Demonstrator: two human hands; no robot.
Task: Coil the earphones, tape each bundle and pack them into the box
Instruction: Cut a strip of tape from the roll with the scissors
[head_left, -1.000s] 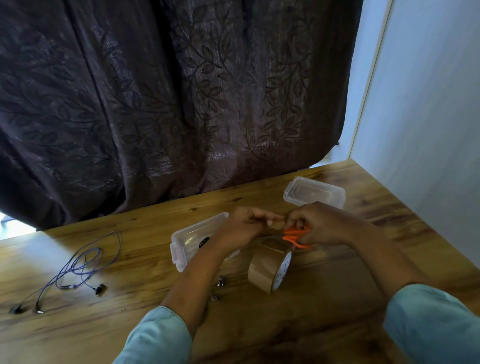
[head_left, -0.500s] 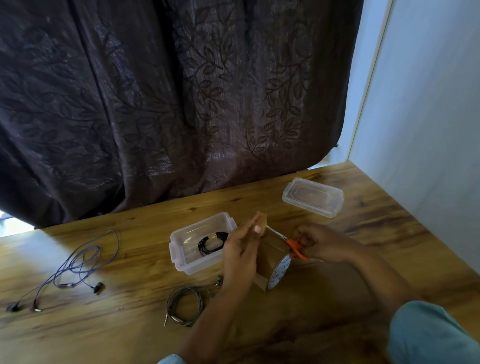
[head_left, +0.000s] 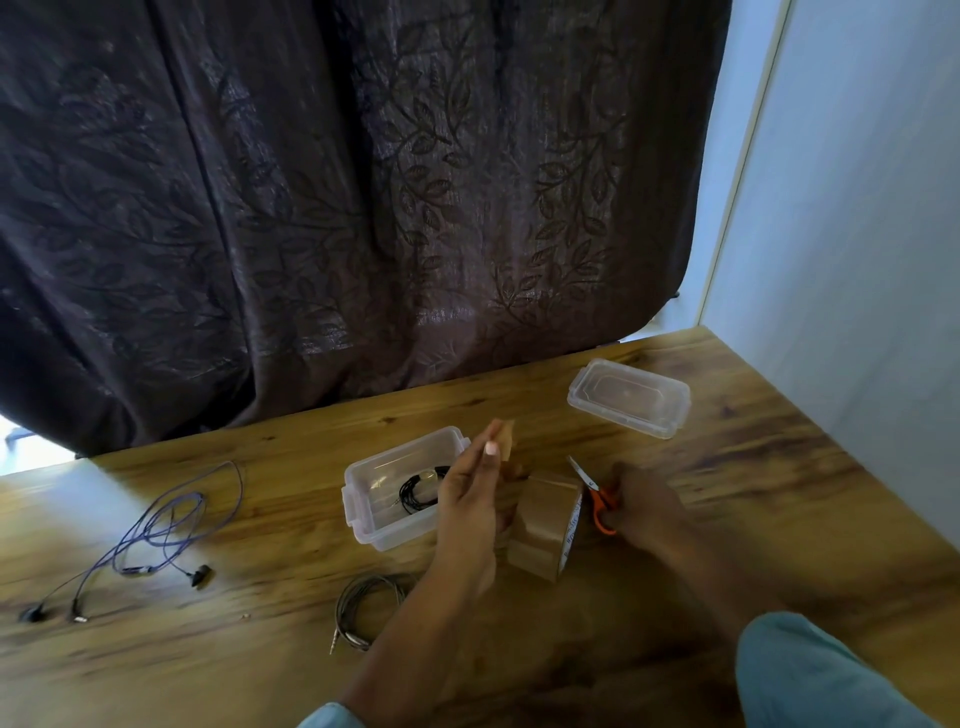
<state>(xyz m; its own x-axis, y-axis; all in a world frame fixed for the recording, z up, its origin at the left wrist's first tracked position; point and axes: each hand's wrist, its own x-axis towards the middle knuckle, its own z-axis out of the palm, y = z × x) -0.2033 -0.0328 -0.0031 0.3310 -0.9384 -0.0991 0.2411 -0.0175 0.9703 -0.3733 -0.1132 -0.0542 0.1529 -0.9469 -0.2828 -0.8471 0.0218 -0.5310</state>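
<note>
Head view, tape roll lettering blurred, left hand pinching strip

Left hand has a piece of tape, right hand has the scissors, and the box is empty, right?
The box isn't empty: the head view shows a black earphone coil inside it. The left hand does pinch a piece of tape and the right hand holds the scissors.

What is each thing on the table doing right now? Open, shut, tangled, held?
Box: open, black earphones coiled inside.
Lid: off, lying apart on the table.
Tape roll: standing on its edge.
Tape piece: pinched by left hand.
Scissors: held in right hand.
Grey earphones: coiled, lying on the table.
Purple earphones: loose, uncoiled.
</note>
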